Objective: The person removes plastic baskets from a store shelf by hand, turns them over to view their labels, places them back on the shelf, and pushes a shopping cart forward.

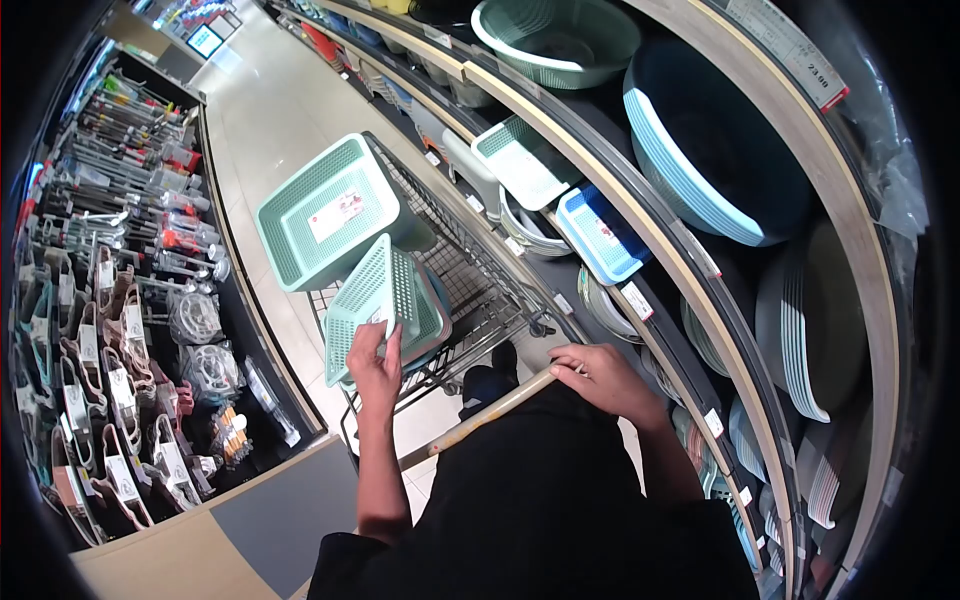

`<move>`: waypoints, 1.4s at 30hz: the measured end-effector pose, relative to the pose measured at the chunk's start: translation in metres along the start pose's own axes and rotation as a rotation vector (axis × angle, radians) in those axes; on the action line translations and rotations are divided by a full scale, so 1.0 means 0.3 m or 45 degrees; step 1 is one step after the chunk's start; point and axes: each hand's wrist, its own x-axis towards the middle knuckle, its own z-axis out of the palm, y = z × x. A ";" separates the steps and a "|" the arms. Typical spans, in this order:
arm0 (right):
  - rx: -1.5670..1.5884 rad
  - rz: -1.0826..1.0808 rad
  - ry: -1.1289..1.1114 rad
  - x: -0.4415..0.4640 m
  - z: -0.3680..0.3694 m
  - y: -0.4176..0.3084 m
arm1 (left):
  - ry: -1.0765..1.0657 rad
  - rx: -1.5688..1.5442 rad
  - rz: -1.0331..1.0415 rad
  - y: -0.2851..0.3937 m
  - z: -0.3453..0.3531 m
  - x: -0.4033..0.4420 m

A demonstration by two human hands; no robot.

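Observation:
My left hand (374, 366) is closed on the near edge of a light green perforated plastic basket (372, 288), which is tilted over the shopping cart (470, 330). Behind it, a larger mint green basket (275, 225) with a label inside rests on the cart. Under the tilted basket, the edges of other nested baskets or basins (437, 318) show in part. My right hand (605, 380) is wrapped round the right end of the cart's worn handle bar (490, 412).
Shelves on the right hold blue basins (680, 190), a green basin (555, 70), a small blue basket (603, 235) and a pale green basket (515, 165). On the left, a display rack holds packaged hangers and utensils (140, 230). A tiled aisle (265, 110) runs ahead.

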 end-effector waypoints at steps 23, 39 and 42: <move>1.210 0.661 -0.040 -0.085 -0.113 0.195 | -0.721 -0.180 0.799 0.434 0.076 0.034; 1.318 0.530 0.794 0.108 -0.090 0.392 | -0.429 -0.028 0.229 0.192 0.134 -0.024; 1.357 0.491 0.952 0.178 -0.102 0.441 | -0.447 0.004 0.205 0.156 0.117 -0.034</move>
